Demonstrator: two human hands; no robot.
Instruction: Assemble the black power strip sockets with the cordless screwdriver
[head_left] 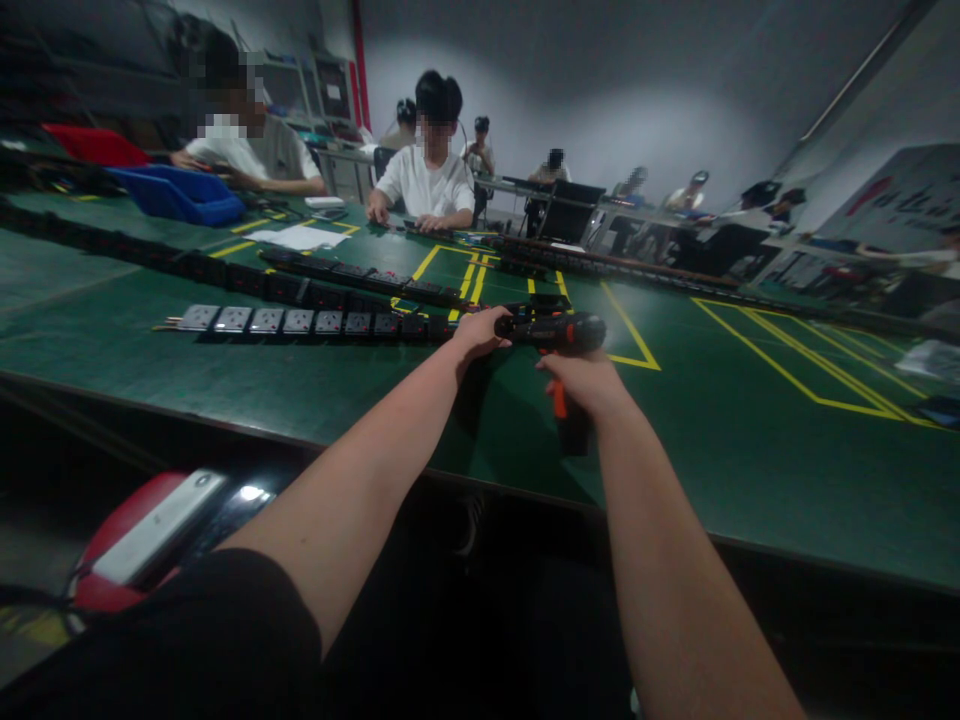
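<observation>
Right hand [586, 382]: fingers clenched round grip of cordless driver [562, 332], above green table [360, 395]. Left hand [478, 333] at driver's nose, near socket strip [300, 321]; finger state cannot be told, tips hidden. Banner [904, 195] lettering: red, blurred, unreadable.

Power driver [574, 332] blurred at tip, sign lettering [896, 198] unreadable, black strip [112, 243] cut off at left
</observation>
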